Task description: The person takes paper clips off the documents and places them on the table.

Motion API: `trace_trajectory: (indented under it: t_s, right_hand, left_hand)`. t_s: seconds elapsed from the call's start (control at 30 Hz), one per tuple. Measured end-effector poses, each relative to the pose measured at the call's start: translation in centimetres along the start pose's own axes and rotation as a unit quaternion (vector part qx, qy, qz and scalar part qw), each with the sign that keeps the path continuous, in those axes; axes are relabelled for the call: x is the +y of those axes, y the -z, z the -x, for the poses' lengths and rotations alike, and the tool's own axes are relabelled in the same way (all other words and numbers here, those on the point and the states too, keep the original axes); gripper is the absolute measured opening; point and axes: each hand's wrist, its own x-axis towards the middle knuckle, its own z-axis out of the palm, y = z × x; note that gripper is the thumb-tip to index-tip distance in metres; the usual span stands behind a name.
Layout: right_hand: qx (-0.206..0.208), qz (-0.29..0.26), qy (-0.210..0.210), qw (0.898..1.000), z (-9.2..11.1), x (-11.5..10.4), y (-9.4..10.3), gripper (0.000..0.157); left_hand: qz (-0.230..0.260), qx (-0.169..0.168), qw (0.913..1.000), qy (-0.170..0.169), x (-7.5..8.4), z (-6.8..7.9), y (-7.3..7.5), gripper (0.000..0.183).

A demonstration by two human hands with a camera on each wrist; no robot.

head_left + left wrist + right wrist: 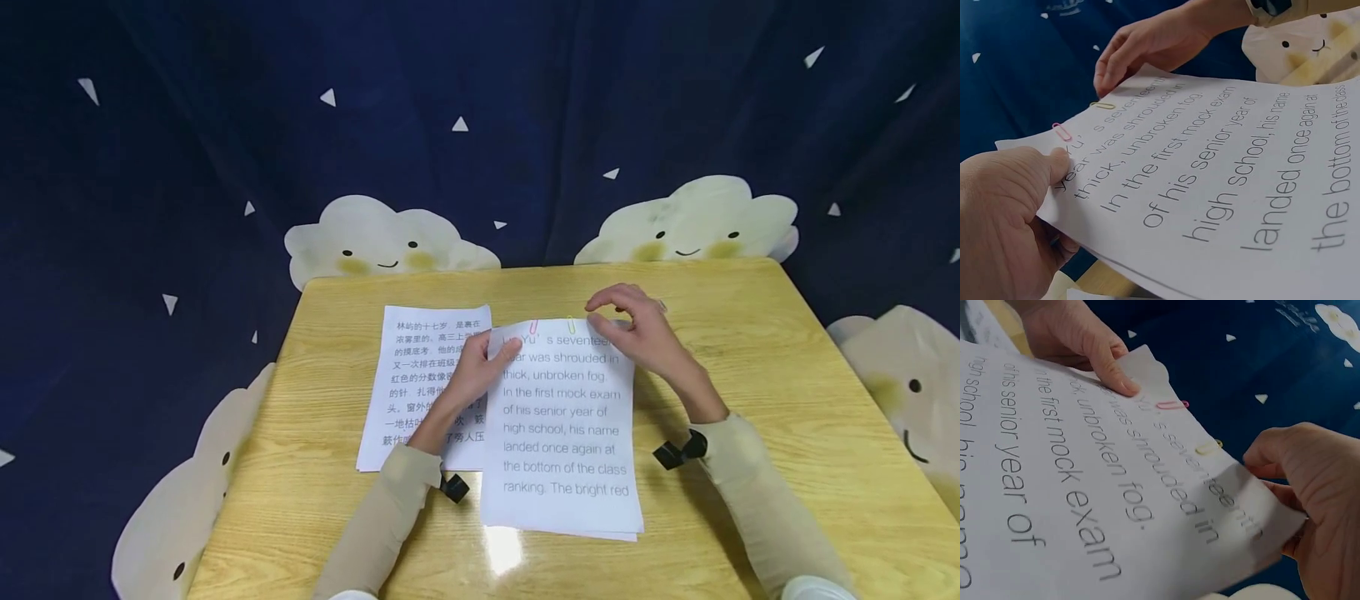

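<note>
A few white sheets of paper (558,433) with large English print are held raised over the table. My left hand (480,367) pinches their upper left part, thumb on the printed face and fingers underneath. My right hand (1329,487) is curled round the upper right corner. Its thumb lies by the top edge, and other fingers pass behind the paper. A pink paper clip (1062,132) and a yellow paper clip (1209,447) sit on the top edge between the hands. The yellow one is nearer the right hand's thumb.
Another set of printed sheets (431,325), in Chinese, lies on the wooden table (322,358) at the left, partly covered by my left hand and arm. A dark blue curtain (525,100) with cloud shapes hangs behind the table's far edge.
</note>
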Motion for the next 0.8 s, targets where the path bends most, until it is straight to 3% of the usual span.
trace_trajectory:
  t_s: [0.53,0.8]
  right_hand:
    - [-0.036,0.018,0.024,0.999,-1.1,-1.1,-1.1,0.008]
    - [-0.060,0.000,0.022,0.998,-1.4,-1.3,-1.2,0.014]
  left_hand:
    - [0.002,0.026,0.9996,-0.009,0.5,0.3,0.2,0.033]
    - [0.008,0.032,0.9994,-0.009,0.5,0.3,0.1,0.034]
